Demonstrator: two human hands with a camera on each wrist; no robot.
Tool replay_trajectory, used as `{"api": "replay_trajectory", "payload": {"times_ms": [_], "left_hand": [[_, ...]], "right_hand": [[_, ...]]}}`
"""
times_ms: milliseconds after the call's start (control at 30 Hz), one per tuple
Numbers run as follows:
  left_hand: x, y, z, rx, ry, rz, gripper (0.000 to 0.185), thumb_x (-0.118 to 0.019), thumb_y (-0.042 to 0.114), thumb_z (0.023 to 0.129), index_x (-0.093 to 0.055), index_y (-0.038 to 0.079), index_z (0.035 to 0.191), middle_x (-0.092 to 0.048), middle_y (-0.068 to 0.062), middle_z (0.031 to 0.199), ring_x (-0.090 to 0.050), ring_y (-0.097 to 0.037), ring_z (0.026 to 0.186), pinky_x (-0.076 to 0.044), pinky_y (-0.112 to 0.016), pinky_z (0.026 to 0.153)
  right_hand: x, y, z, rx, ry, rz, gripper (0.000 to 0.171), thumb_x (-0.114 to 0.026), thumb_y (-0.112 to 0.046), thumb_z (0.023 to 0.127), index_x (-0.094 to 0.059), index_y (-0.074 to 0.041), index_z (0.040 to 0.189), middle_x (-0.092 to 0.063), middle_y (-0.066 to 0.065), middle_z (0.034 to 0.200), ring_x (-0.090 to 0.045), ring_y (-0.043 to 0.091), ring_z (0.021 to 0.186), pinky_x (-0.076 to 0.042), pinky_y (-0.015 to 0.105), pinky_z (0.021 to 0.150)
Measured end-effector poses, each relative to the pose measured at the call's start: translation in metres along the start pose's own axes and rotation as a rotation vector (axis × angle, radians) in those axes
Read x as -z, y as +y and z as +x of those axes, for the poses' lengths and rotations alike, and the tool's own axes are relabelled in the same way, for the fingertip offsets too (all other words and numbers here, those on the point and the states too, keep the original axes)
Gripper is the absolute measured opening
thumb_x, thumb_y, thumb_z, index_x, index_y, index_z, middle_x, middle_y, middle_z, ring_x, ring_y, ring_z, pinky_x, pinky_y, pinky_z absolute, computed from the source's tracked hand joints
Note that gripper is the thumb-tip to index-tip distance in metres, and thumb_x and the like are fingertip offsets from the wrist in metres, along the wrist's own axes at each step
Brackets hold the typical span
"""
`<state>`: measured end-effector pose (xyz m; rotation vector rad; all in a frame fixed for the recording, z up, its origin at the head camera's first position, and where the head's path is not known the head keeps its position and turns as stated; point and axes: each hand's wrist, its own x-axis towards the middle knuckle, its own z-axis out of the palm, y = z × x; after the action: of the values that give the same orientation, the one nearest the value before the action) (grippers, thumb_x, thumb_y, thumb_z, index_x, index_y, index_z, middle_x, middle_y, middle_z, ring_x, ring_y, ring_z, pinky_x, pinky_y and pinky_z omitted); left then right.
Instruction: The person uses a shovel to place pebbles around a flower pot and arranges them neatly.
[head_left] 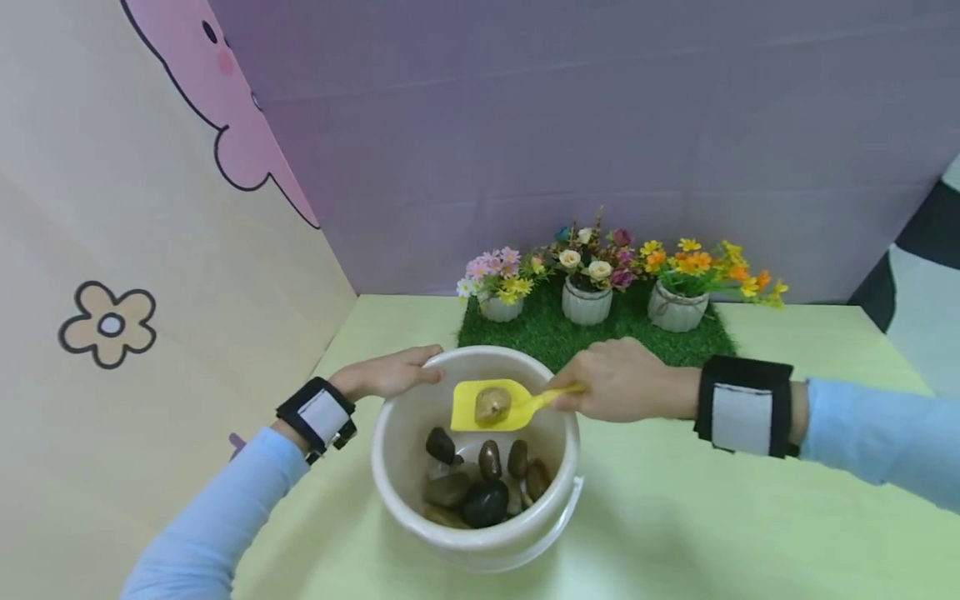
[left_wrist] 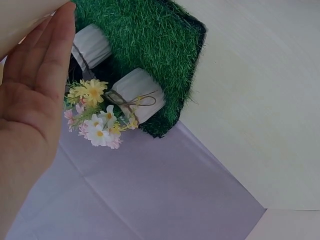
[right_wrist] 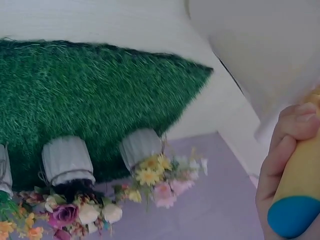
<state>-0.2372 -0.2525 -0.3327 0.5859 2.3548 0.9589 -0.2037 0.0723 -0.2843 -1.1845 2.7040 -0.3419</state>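
Note:
A white bucket (head_left: 390, 450) stands on the pale green table and holds several dark pebbles (head_left: 480, 487). My left hand (head_left: 390, 373) rests with straight fingers against the bucket's far left rim (left_wrist: 20, 20). My right hand (head_left: 622, 382) grips the handle of a yellow toy shovel (head_left: 498, 406) over the bucket's mouth. A tan stone (head_left: 492, 404) lies on the shovel's blade. In the right wrist view my fingers (right_wrist: 285, 150) curl round the yellow handle (right_wrist: 302, 175), which ends in a blue tip (right_wrist: 292, 216).
Behind the bucket lies a green grass mat (head_left: 555, 333) with three white flower pots (head_left: 587, 302) of artificial flowers. A cream wall panel (head_left: 150, 275) stands close on the left and a purple wall (head_left: 570, 125) at the back. The table (head_left: 750, 517) stretches right.

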Motion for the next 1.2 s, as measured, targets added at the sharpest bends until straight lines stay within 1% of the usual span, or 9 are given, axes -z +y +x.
{"api": "replay_trajectory", "payload": {"times_ms": [67, 200, 400, 533, 633, 733, 933, 1100, 1200], "left_hand": [[0.000, 0.001, 0.001, 0.002, 0.000, -0.002, 0.024, -0.040, 0.018, 0.103, -0.049, 0.001, 0.118, -0.059, -0.018, 0.111, -0.069, -0.019, 0.090, -0.064, -0.033, 0.074], [0.000, 0.000, 0.003, -0.001, -0.004, -0.006, 0.023, -0.041, 0.018, 0.102, -0.049, 0.001, 0.116, -0.060, -0.018, 0.109, -0.069, -0.019, 0.089, -0.064, -0.034, 0.073], [-0.001, 0.000, 0.007, -0.026, -0.012, -0.002, 0.025, -0.041, 0.018, 0.102, -0.049, 0.000, 0.118, -0.061, -0.019, 0.109, -0.069, -0.019, 0.090, -0.064, -0.033, 0.074], [-0.002, 0.002, 0.011, -0.038, -0.017, 0.000, 0.025, -0.041, 0.017, 0.102, -0.049, 0.000, 0.118, -0.060, -0.019, 0.109, -0.068, -0.019, 0.090, -0.064, -0.033, 0.074], [-0.004, 0.002, 0.012, -0.026, -0.017, -0.006, 0.023, -0.041, 0.018, 0.102, -0.049, 0.001, 0.116, -0.060, -0.017, 0.108, -0.068, -0.019, 0.089, -0.064, -0.033, 0.074], [-0.005, 0.001, 0.011, -0.013, -0.016, -0.016, 0.024, -0.041, 0.019, 0.102, -0.049, 0.002, 0.117, -0.061, -0.017, 0.109, -0.068, -0.018, 0.090, -0.064, -0.033, 0.074], [-0.004, 0.002, 0.005, -0.001, 0.000, -0.029, 0.028, -0.040, 0.018, 0.103, -0.049, 0.001, 0.124, -0.063, -0.018, 0.113, -0.069, -0.018, 0.090, -0.063, -0.033, 0.077], [-0.003, 0.002, 0.001, -0.002, 0.009, -0.020, 0.029, -0.040, 0.018, 0.103, -0.050, 0.001, 0.125, -0.063, -0.018, 0.115, -0.069, -0.018, 0.091, -0.063, -0.032, 0.078], [-0.001, 0.001, -0.002, -0.001, 0.006, -0.017, 0.030, -0.040, 0.019, 0.103, -0.049, 0.001, 0.126, -0.063, -0.019, 0.116, -0.068, -0.019, 0.094, -0.063, -0.032, 0.079]], "right_hand": [[0.003, 0.003, -0.002, 0.004, 0.028, 0.007, 0.027, -0.063, -0.035, 0.095, -0.075, -0.021, 0.115, -0.060, -0.012, 0.064, -0.034, 0.004, 0.044, -0.024, 0.016, 0.038], [0.009, 0.007, -0.005, -0.003, 0.062, -0.014, 0.027, -0.064, -0.032, 0.094, -0.074, -0.020, 0.115, -0.055, -0.012, 0.058, -0.032, 0.004, 0.043, -0.023, 0.016, 0.038], [0.012, 0.007, -0.007, 0.003, 0.064, -0.085, 0.024, -0.066, -0.033, 0.093, -0.076, -0.021, 0.110, -0.052, -0.012, 0.056, -0.029, 0.004, 0.043, -0.021, 0.015, 0.037], [0.012, 0.007, -0.008, 0.003, 0.060, -0.089, 0.023, -0.066, -0.033, 0.093, -0.076, -0.021, 0.110, -0.055, -0.012, 0.058, -0.030, 0.004, 0.043, -0.023, 0.015, 0.037], [0.012, 0.009, -0.011, 0.007, 0.080, -0.081, 0.024, -0.066, -0.032, 0.093, -0.076, -0.021, 0.111, -0.058, -0.012, 0.060, -0.029, 0.004, 0.043, -0.022, 0.016, 0.037], [0.015, 0.012, -0.015, -0.005, 0.089, -0.081, 0.025, -0.065, -0.032, 0.093, -0.075, -0.019, 0.113, -0.056, -0.012, 0.059, -0.029, 0.004, 0.043, -0.022, 0.016, 0.037], [0.023, 0.021, -0.026, -0.058, 0.063, -0.072, 0.028, -0.063, -0.032, 0.095, -0.074, -0.017, 0.116, -0.049, -0.011, 0.054, -0.030, 0.005, 0.044, -0.022, 0.016, 0.039], [0.029, 0.032, -0.035, -0.096, 0.089, -0.099, 0.029, -0.064, -0.035, 0.094, -0.075, -0.018, 0.114, -0.052, -0.012, 0.055, -0.034, 0.006, 0.045, -0.023, 0.018, 0.038], [0.033, 0.040, -0.041, -0.117, 0.095, -0.110, 0.031, -0.063, -0.037, 0.095, -0.074, -0.017, 0.116, -0.055, -0.012, 0.057, -0.035, 0.007, 0.045, -0.023, 0.019, 0.039]]}}
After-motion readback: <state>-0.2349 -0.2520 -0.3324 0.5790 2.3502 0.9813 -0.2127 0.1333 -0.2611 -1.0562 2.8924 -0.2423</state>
